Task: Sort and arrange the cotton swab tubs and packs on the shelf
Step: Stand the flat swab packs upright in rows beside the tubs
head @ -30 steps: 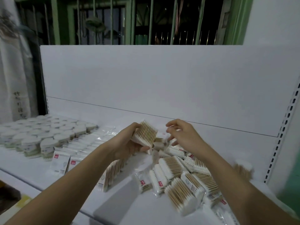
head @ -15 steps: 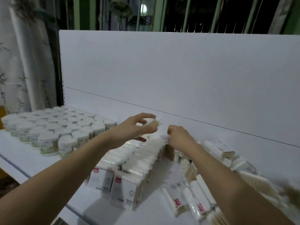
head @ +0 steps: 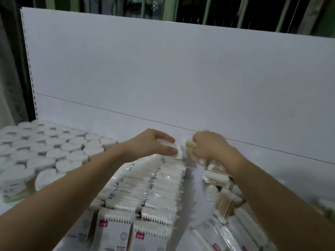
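Crinkly swab packs [head: 145, 192], hands [head: 154, 144] seemingly gripping

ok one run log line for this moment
left hand: holds pack at rows' back end | right hand: grips swab pack | tubs: grouped left

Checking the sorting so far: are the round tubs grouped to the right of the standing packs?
No, the round tubs sit grouped at the shelf's left end, left of the rows of standing packs.

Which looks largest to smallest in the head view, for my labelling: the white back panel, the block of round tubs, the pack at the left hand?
1. White back panel
2. Block of round tubs
3. Pack at the left hand, partly hidden
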